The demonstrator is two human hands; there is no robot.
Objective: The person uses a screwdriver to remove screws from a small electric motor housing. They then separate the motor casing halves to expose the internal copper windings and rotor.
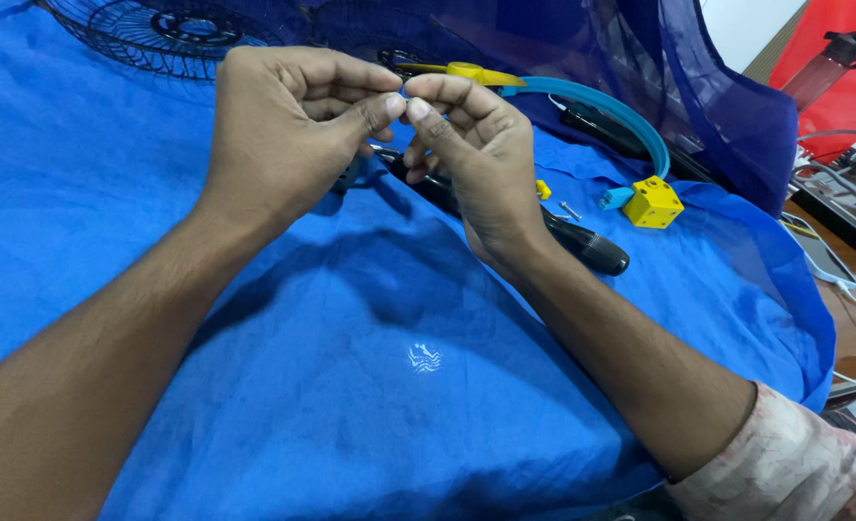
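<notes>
My left hand (288,130) and my right hand (476,159) are raised above a blue cloth (351,386), fingertips pinched together on a tiny pale part (404,96) that is mostly hidden between thumbs and forefingers. Under my right hand lies a black-handled screwdriver (592,246). A small dark piece (351,176) shows just below my left hand; what it is cannot be told.
A black wire fan guard (172,37) lies at the back left. A curved blue strip (611,106) with a yellow cube (652,203) rests at the right, a small screw (570,209) beside it. Cables and a power strip (847,217) sit at the far right.
</notes>
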